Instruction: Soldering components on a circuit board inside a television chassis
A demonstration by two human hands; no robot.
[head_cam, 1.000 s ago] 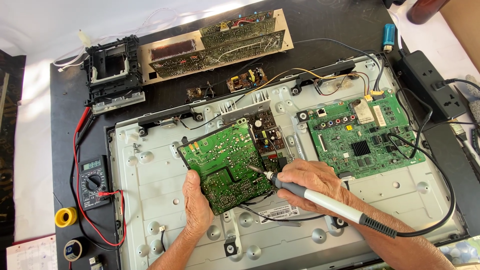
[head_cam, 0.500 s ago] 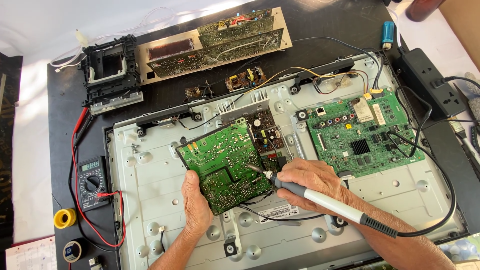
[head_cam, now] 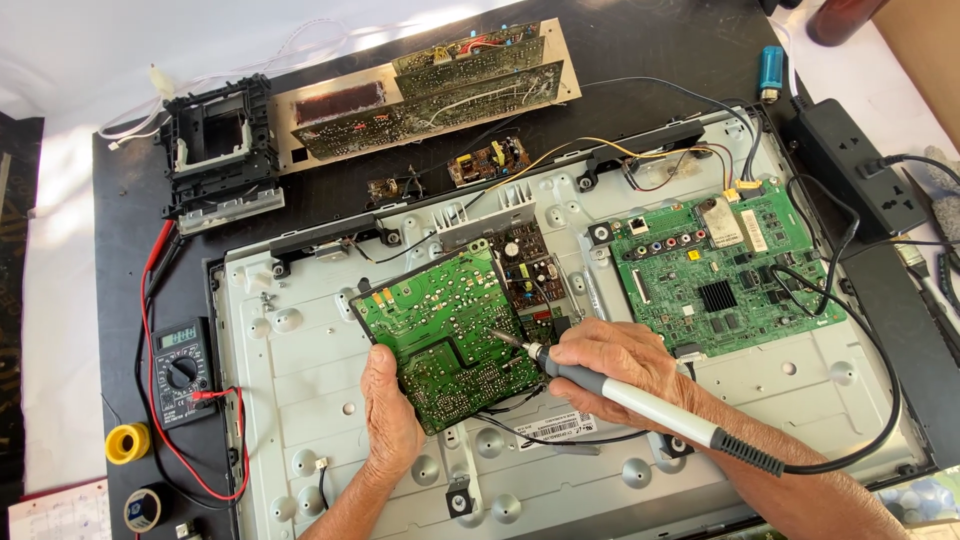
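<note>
The left hand (head_cam: 392, 415) is pinching the lower left edge of the tilted green circuit board (head_cam: 440, 338) over the metal chassis (head_cam: 300, 380), while the right hand (head_cam: 615, 368), closed around the soldering iron (head_cam: 640, 405), is aiming its tip leftward onto the board's middle.

Seen from above on a grey metal television back panel (head_cam: 300, 380): left hand (head_cam: 392, 420) gripping the near edge of a tilted green circuit board (head_cam: 440, 325), right hand (head_cam: 615, 372) holding a grey-handled soldering iron (head_cam: 640, 400), tip touching that board, a black multimeter (head_cam: 182, 368) lying far left.
</note>
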